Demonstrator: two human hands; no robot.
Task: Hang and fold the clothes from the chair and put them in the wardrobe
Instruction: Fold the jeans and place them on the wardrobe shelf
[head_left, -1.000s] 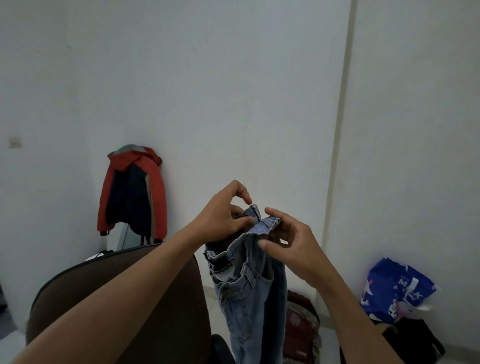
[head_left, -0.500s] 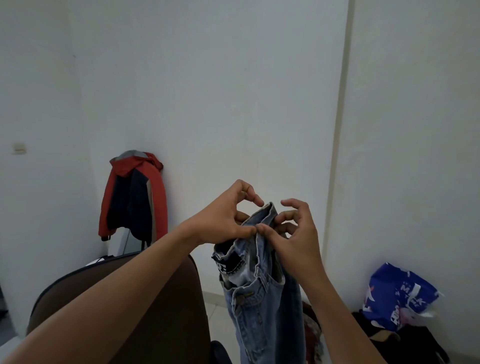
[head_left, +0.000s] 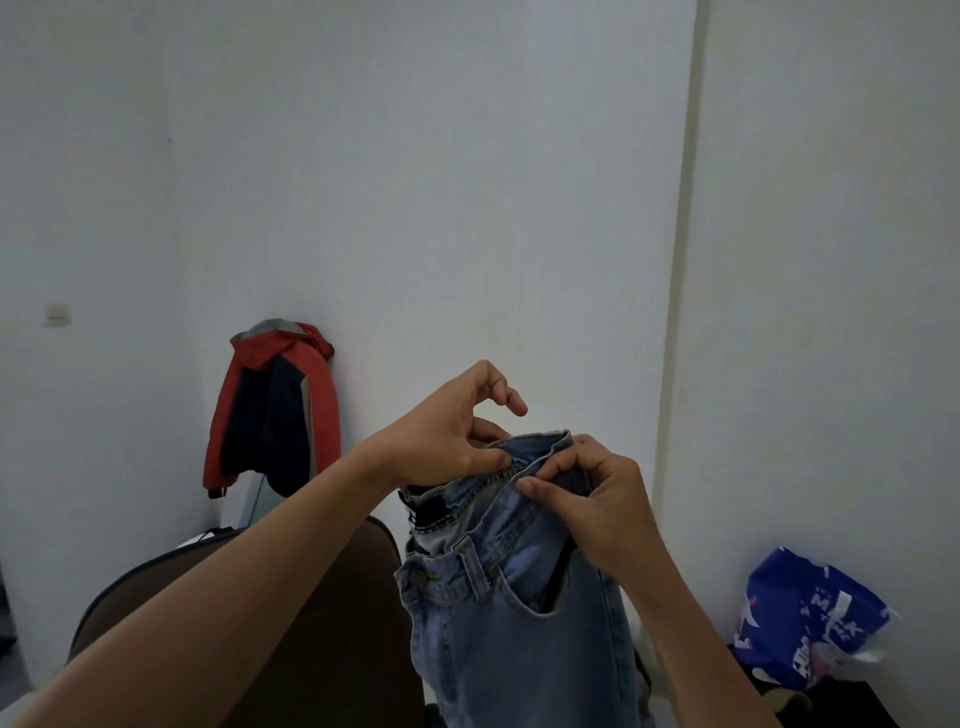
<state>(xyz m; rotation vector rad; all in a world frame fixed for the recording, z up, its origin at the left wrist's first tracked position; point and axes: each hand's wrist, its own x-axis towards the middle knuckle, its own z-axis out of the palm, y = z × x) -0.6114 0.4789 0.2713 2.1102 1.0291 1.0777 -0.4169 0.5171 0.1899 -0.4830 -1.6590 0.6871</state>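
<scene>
A pair of light blue jeans (head_left: 514, 613) hangs in the air in front of me, held up by the waistband. My left hand (head_left: 447, 436) pinches the waistband at its left, thumb and forefinger on the cloth, the other fingers curled free above. My right hand (head_left: 587, 499) grips the waistband just to the right, fingers folded over the denim. The legs drop out of the bottom of the frame. Below my left forearm is the dark brown chair back (head_left: 291, 623). No wardrobe is in view.
A red and navy jacket (head_left: 275, 410) hangs at the white wall's corner on the left. A blue printed plastic bag (head_left: 810, 618) sits on dark items on the floor at the right. A wall switch (head_left: 56, 313) is at far left.
Both hands have shifted a little right and spread apart along the waistband, which is now stretched wider. The jeans hang more squarely, showing the front pocket and belt loop.
</scene>
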